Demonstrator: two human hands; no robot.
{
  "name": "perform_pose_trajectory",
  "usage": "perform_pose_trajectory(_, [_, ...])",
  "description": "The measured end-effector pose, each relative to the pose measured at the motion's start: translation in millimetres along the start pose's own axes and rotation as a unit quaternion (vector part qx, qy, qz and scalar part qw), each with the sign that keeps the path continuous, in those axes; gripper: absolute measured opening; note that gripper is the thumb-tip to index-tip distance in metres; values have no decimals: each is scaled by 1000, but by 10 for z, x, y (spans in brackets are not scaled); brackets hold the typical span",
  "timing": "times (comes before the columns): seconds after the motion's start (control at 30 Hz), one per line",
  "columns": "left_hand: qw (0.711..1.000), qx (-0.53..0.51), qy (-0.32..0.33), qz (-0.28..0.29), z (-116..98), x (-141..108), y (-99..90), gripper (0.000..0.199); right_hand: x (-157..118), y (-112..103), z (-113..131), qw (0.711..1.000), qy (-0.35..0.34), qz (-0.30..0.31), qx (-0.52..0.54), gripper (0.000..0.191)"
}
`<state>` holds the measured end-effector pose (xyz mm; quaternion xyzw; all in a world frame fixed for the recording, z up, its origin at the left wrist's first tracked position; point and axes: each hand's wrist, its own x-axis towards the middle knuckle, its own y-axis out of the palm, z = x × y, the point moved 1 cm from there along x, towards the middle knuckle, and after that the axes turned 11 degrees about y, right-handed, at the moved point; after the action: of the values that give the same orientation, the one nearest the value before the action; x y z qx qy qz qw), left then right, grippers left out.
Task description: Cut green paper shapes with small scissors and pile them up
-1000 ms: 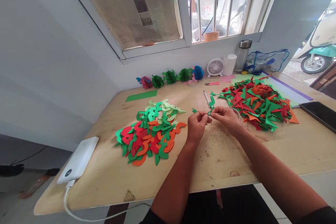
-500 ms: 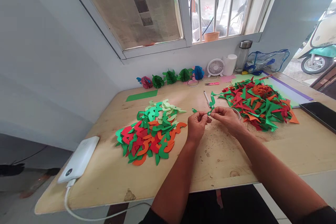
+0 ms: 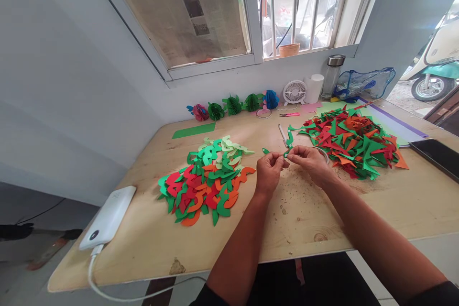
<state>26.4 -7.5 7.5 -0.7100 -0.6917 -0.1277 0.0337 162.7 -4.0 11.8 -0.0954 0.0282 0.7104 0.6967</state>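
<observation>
Over the middle of the wooden table, my left hand [image 3: 270, 172] and my right hand [image 3: 310, 161] meet fingertip to fingertip. Both pinch a small green paper piece [image 3: 290, 138], which rises beyond the fingers with small white spots on it. Another green tip pokes out above my left fingers. To the left lies a pile of curved paper shapes [image 3: 204, 181] in green, red and orange. Pointed red, green and orange scraps [image 3: 355, 141] are heaped to the right. A white pen [image 3: 282, 134] lies just past my hands, and a roll of tape [image 3: 322, 154] is partly hidden behind my right hand.
A white power bank [image 3: 107, 217] with a cable sits at the left edge, a black phone [image 3: 437, 157] at the right. Along the back stand folded paper figures [image 3: 233, 104], pink snips [image 3: 289, 114], a small fan [image 3: 294, 92] and a glass bottle [image 3: 332, 76].
</observation>
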Motion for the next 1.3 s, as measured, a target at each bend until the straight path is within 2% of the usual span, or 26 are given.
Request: perform_pose_trajectory(1.3, [1000, -10, 0, 2, -32, -10, 17, 12, 17, -8, -22, 1000, -14, -3, -19, 30])
